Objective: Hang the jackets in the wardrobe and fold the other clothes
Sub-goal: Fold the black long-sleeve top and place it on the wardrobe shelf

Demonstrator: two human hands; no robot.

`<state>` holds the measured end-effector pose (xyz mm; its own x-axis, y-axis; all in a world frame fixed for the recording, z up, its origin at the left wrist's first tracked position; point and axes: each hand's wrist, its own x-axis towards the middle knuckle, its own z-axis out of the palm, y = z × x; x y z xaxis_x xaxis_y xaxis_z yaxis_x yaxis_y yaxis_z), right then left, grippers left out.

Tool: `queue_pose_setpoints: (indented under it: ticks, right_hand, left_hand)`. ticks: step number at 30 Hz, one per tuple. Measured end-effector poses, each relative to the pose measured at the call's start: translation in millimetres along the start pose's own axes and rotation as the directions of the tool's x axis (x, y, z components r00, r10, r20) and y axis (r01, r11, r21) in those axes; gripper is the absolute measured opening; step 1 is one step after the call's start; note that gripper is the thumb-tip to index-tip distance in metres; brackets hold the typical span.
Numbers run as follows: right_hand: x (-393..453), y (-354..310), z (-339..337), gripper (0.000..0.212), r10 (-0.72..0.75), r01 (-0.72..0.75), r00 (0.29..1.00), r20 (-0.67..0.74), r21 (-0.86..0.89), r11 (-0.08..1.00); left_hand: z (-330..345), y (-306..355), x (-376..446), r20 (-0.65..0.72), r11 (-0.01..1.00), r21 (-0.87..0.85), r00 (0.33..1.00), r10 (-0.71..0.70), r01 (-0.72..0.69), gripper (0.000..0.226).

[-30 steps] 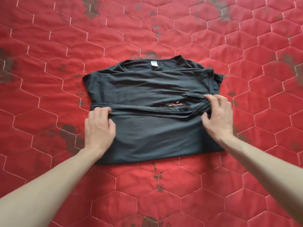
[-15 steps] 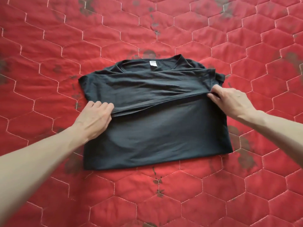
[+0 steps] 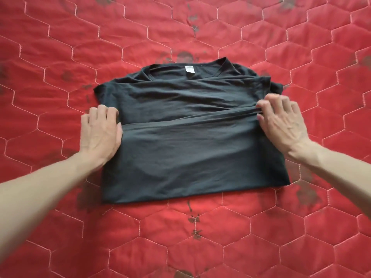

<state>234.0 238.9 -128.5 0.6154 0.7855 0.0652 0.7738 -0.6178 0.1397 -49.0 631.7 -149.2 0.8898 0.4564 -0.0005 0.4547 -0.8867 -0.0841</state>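
Your forearms reach in from the near edge of a red quilted bedspread (image 3: 200, 237), stitched in pale hexagons and marked with dark blotches, on which a black T-shirt (image 3: 190, 157) lies near the middle, partly folded, its lower half doubled up toward the collar. Your left hand (image 3: 100, 131) sits at the shirt's left side, fingers curled over the end of the folded-up hem, apparently gripping it; the thumb's hold is hidden beneath the hand. Your right hand (image 3: 285, 125) pinches the bunched hem at the shirt's right side, fingers bent around a gathered ridge of cloth. The fabric looks thin, light and limp: it will sag between your hands, wrinkle wherever tension drops, and cling slightly to the quilt instead of sliding. The sound places to hold are where you have it, at the two ends of the hem, kept taut so the edge travels straight toward the collar. Farther off, the neckline shows a small white label (image 3: 190, 71), and a sleeve edge pokes out at the far right corner of the shirt. Beyond it the bedspread runs to the far edge of view; no wardrobe, jacket or other part of the room is visible.
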Motion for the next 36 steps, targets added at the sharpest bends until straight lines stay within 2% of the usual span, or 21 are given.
queue_pose_setpoints:
  ticks: [2,4,5,6,8,10,12,15,19,21,23,26,28,31,34,36]
  right_hand:
    - [-25,-11,0,0.03,-0.142,0.143,0.989,-0.053,0.032,0.989]
    - [-57,-17,1,0.018,-0.312,0.313,0.95,-0.019,0.094,0.945]
    - [-75,-20,1,0.016,-0.362,0.356,0.932,0.016,0.142,0.924]
    - [-92,-22,1,0.031,-0.367,0.348,0.927,0.074,0.188,0.918]
    - [-122,-21,2,0.068,-0.329,0.283,0.917,0.227,0.213,0.935]
    - [-144,-20,0,0.079,-0.321,0.281,0.904,0.283,0.171,0.944]
    - [-157,-24,-5,0.069,-0.33,0.311,0.898,0.29,0.11,0.944]
    - [-158,-36,-13,0.063,-0.318,0.35,0.883,0.346,-0.032,0.936]
    - [-145,-57,-27,0.057,-0.177,0.32,0.862,0.474,-0.24,0.917]
    - [-134,-64,-30,0.059,-0.105,0.251,0.887,0.45,-0.276,0.928]
    - [-125,-68,-23,0.064,-0.038,0.162,0.908,0.416,-0.269,0.949]
    - [-119,-70,-21,0.06,0.079,0.05,0.854,0.515,-0.233,0.971]
    - [-122,-67,-24,0.061,0.086,0.045,0.852,0.517,-0.235,0.971]
    - [-142,-61,-29,0.061,0.108,0.018,0.849,0.518,-0.232,0.973]
    - [-173,-61,-41,0.051,0.063,0.027,0.853,0.517,-0.166,0.986]
    - [-196,-65,-51,0.045,0.036,0.016,0.844,0.534,-0.093,0.996]
  left_hand:
    - [-1,8,-17,-0.083,0.999,-0.037,0.996,0.013,-0.016,0.022]
    - [3,21,-44,-0.115,0.978,-0.086,0.977,0.177,-0.188,0.027]
    - [5,28,-61,-0.089,0.952,-0.125,0.959,0.269,-0.278,0.032]
    - [6,35,-77,-0.034,0.924,-0.17,0.939,0.342,-0.342,0.041]
    - [8,44,-108,0.106,0.905,-0.239,0.917,0.384,-0.352,0.067]
    - [5,50,-133,0.204,0.91,-0.281,0.908,0.366,-0.303,0.087]
    - [1,53,-151,0.236,0.907,-0.269,0.891,0.387,-0.323,0.092]
    - [-3,51,-161,0.257,0.905,-0.194,0.87,0.42,-0.379,0.088]
    - [-5,50,-156,0.278,0.908,-0.094,0.865,0.418,-0.409,0.085]
    - [-5,53,-154,0.27,0.93,-0.07,0.891,0.365,-0.36,0.086]
    - [-7,55,-153,0.25,0.951,-0.06,0.918,0.309,-0.304,0.083]
    - [-12,53,-156,0.285,0.968,-0.057,0.926,0.249,-0.243,0.096]
    - [-14,46,-162,0.318,0.972,-0.086,0.919,0.235,-0.219,0.1]
    - [-26,34,-169,0.448,0.976,-0.112,0.868,0.215,-0.185,0.093]
    - [-42,18,-184,0.435,0.967,-0.22,0.874,0.215,-0.129,0.093]
    - [-50,6,-197,0.472,0.956,-0.257,0.845,0.252,-0.141,0.094]
